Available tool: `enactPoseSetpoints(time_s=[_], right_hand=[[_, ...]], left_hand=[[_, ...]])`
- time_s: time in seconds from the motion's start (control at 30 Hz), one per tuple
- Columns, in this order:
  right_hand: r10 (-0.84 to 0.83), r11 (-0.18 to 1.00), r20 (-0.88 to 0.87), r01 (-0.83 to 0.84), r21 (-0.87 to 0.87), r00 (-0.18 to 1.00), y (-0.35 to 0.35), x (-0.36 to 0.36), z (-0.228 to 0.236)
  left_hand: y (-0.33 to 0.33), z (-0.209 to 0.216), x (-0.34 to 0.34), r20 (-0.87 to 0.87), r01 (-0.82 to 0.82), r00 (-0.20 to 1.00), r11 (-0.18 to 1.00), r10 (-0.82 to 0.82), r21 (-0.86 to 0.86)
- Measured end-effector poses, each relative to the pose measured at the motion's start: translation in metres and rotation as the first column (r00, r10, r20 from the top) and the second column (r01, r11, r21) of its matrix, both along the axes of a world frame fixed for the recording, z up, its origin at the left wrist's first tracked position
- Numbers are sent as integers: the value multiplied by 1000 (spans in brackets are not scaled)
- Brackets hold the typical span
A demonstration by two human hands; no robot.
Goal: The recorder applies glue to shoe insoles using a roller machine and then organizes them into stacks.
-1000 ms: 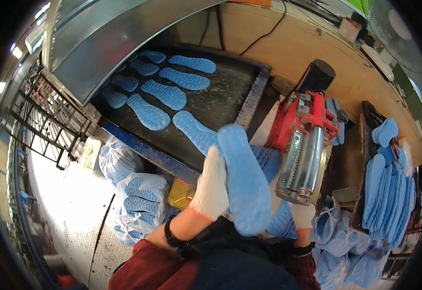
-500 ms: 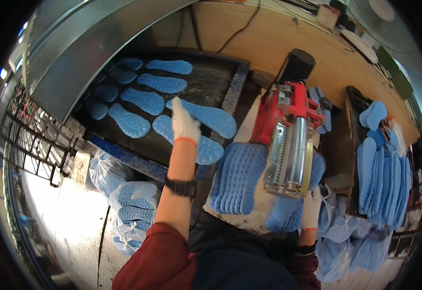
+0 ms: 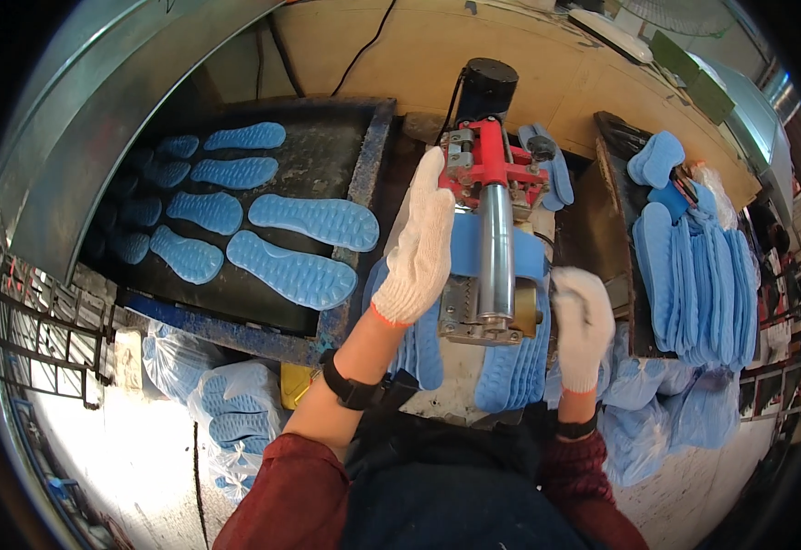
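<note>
My left hand (image 3: pixel 419 243), in a white knit glove, is beside the left side of a red roller machine (image 3: pixel 487 151), its fingers stretched upward. A blue shoe insole (image 3: pixel 524 254) lies crosswise in the machine behind the steel roller (image 3: pixel 497 261); the glove partly hides its left side, so contact there cannot be told. To the right of the machine is my gloved right hand (image 3: pixel 584 321), slightly blurred, with loosely curled fingers apart and nothing visible in them. Two bumpy blue insoles (image 3: pixel 313 222) lie at the near right of the black tray (image 3: pixel 327 151).
More insoles (image 3: pixel 203 211) lie farther left on the tray, under a metal hood (image 3: pixel 107 119). Stacked insoles (image 3: pixel 510 371) stand below the machine. A board at right holds a row of insoles (image 3: pixel 694 284). Bagged insoles (image 3: pixel 235 403) sit below the tray.
My left hand has left the insoles on the tray and moved right to the machine. My right hand has risen beside the roller. An insole now lies across the machine. The view has turned right.
</note>
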State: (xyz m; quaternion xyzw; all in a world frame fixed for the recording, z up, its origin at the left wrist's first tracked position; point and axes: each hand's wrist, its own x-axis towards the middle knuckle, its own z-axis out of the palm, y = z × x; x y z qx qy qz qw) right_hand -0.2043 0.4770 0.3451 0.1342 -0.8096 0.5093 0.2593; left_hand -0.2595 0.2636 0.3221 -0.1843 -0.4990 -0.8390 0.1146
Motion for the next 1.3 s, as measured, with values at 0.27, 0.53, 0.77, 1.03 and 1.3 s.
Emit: enactPoseSetpoints(time_s=[0.27, 0.53, 0.77, 1.03, 1.3], right_hand=[[47, 986, 536, -124, 109, 843, 20, 13, -147], [98, 799, 91, -133, 587, 991, -66, -2, -217], [-52, 735, 701, -448, 509, 711, -69, -13, -132], [68, 959, 464, -186, 215, 883, 30, 5, -161], [-40, 998, 570, 62, -19, 821, 53, 9, -49]], left_hand=[[-43, -35, 27, 338, 130, 941, 903, 18, -410], [-86, -48, 101, 726, 379, 601, 919, -334, 109], [-126, 17, 33, 389, 41, 839, 756, -381, 653], [-150, -7, -146, 738, -504, 674, 752, 34, 425], [-176, -69, -203, 878, -629, 458, 749, 137, 211]])
